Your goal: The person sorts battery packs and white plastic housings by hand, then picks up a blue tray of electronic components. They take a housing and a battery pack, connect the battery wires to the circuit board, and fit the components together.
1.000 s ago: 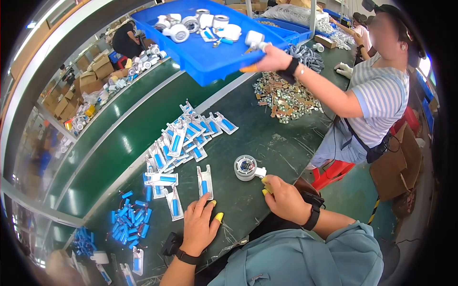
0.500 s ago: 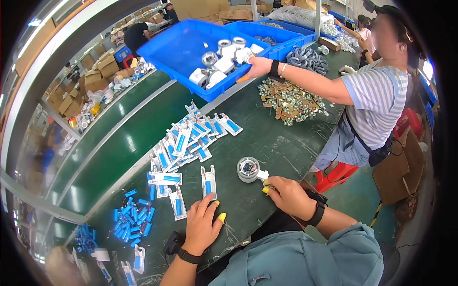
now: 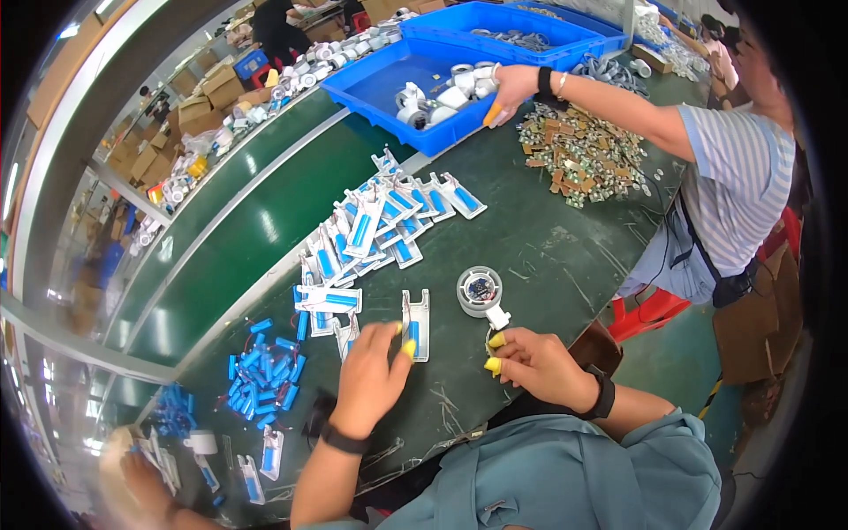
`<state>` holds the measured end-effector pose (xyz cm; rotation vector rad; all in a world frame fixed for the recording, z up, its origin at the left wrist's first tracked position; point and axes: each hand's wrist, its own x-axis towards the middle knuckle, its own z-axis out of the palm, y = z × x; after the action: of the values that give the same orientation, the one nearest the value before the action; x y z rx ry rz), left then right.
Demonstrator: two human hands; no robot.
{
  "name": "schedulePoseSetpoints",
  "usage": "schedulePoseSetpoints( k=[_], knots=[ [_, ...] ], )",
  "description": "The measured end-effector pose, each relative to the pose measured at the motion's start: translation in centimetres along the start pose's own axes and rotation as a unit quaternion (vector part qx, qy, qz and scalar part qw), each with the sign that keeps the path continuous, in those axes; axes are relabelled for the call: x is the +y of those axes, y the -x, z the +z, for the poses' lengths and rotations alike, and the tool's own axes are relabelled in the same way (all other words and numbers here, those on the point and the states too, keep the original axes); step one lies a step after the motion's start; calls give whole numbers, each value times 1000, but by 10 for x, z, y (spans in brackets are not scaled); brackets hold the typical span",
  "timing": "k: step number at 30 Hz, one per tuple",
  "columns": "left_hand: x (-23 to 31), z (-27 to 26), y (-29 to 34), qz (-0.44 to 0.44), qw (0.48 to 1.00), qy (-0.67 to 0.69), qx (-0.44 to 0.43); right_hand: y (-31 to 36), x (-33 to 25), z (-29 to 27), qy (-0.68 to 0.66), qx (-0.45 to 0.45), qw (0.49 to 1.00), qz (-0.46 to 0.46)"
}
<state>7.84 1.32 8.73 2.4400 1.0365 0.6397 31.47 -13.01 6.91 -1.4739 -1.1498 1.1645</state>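
In front of me lies a white handle shell (image 3: 421, 331) with a blue battery (image 3: 412, 332) in it. My left hand (image 3: 374, 375), yellow covers on thumb and a finger, is at the shell's left edge, its fingers apart. To the right stands a round grey-and-white housing (image 3: 479, 290), its circuit board facing up and a white stem (image 3: 499, 318) pointing toward me. Just below that stem, my right hand (image 3: 543, 369), also with yellow fingertip covers, pinches what looks like a thin wire (image 3: 489, 338); the fingertips partly hide it.
Piled shells with batteries (image 3: 371, 225) lie beyond, loose blue batteries (image 3: 265, 375) at left. Small circuit boards (image 3: 583, 155) are heaped at right. A co-worker's hand (image 3: 517, 88) grips a blue tray (image 3: 371, 93) of white housings. Another person's hand (image 3: 146, 481) is at lower left.
My left hand has shifted from the shell's near end to its left side. The co-worker's blue tray has come down and away to the right. A hand now shows at lower left.
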Motion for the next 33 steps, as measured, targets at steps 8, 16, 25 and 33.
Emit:
schedulePoseSetpoints(
  k=[8,16,25,33],
  knots=[
    [-20,45,-46,-32,996,-2,78,-5,1,-1,-93,-43,991,91],
    [5,10,19,80,994,-74,22,-16,1,8,-271,-134,944,134],
    [20,13,26,-74,995,69,19,-17,2,19,-226,-152,951,145],
    [17,26,24,88,991,-60,79,-13,8,24,-233,-144,955,117]
  ],
)
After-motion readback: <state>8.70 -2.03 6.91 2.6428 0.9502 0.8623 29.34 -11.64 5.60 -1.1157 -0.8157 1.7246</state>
